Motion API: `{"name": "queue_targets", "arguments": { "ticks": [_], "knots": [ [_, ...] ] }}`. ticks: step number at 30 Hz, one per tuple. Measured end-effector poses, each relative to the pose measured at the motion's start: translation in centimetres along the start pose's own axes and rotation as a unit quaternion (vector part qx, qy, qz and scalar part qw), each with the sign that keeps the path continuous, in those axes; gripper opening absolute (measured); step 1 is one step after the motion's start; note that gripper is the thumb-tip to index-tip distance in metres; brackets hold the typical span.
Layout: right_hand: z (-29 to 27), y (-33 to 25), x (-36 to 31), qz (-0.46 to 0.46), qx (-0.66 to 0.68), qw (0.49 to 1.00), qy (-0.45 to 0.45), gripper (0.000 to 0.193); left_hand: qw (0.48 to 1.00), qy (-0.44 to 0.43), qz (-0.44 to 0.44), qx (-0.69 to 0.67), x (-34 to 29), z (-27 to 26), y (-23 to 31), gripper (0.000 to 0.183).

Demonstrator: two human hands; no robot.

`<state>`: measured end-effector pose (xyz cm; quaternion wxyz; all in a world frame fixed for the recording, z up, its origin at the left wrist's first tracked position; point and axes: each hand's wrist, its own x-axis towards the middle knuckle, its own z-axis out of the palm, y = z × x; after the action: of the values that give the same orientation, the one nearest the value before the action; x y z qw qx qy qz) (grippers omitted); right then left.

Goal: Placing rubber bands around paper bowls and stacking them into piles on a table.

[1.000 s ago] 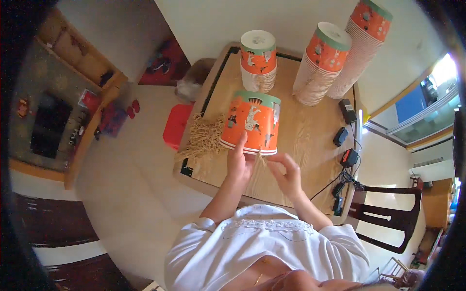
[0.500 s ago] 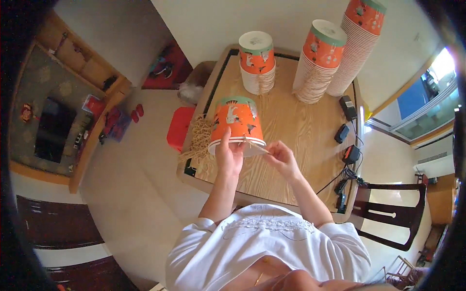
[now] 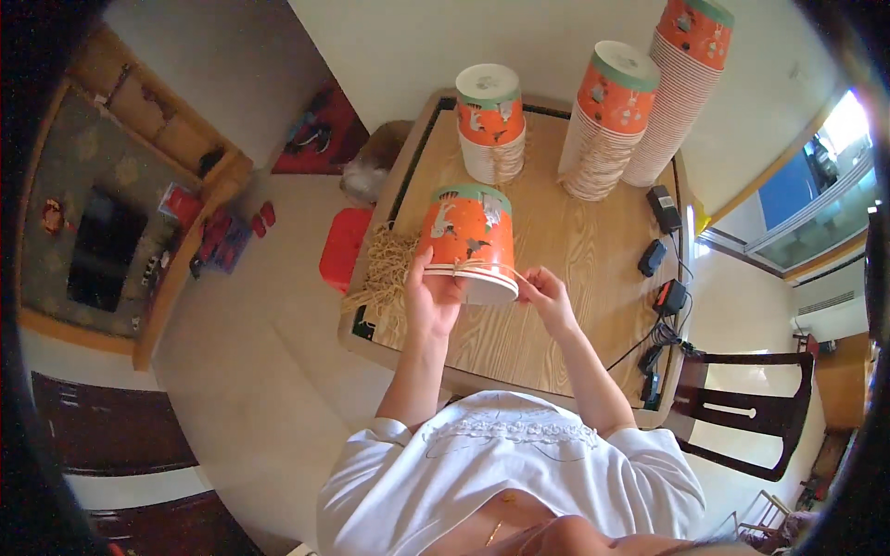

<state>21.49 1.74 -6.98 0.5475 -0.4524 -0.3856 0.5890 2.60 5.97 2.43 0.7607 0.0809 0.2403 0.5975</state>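
An orange paper bucket [image 3: 471, 227] with a green band and white animal prints is held upside down over the table. My left hand [image 3: 432, 301] grips its white rim at the left, thumb outside and fingers underneath. A thin tan cord [image 3: 496, 270] runs along the outside just above the rim. At the rim's right side my right hand [image 3: 547, 298] is closed in a pinch on the cord's end. Beside my left hand, a tangled pile of tan cord [image 3: 385, 269] lies at the table's left edge.
Upside-down bucket stacks stand at the back: a short stack [image 3: 491, 125], a taller stack [image 3: 607, 120] with cords round its rims, and a very tall stack [image 3: 686, 88]. Black adapters and cables [image 3: 669, 296] line the table's right edge. A dark chair [image 3: 742, 408] and a red stool [image 3: 345, 248] flank the table.
The bucket has shifted slightly right and turned a little in my left hand. My right hand has moved closer to the rim, and the cord now lies along the bucket's right side.
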Motion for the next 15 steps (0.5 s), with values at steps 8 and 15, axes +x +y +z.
{"name": "queue_targets", "arguments": {
  "ticks": [8,15],
  "knots": [
    [-0.5,-1.3,3.6,-0.197,-0.210,0.941,0.177,0.026,0.995,-0.005,-0.064,0.072,-0.4,-0.5,0.4,0.030],
    [-0.6,-5.1,4.4,-0.192,-0.180,0.947,0.186,0.031,0.999,0.013,-0.045,0.006,1.2,0.6,0.6,0.036]
  ]
}}
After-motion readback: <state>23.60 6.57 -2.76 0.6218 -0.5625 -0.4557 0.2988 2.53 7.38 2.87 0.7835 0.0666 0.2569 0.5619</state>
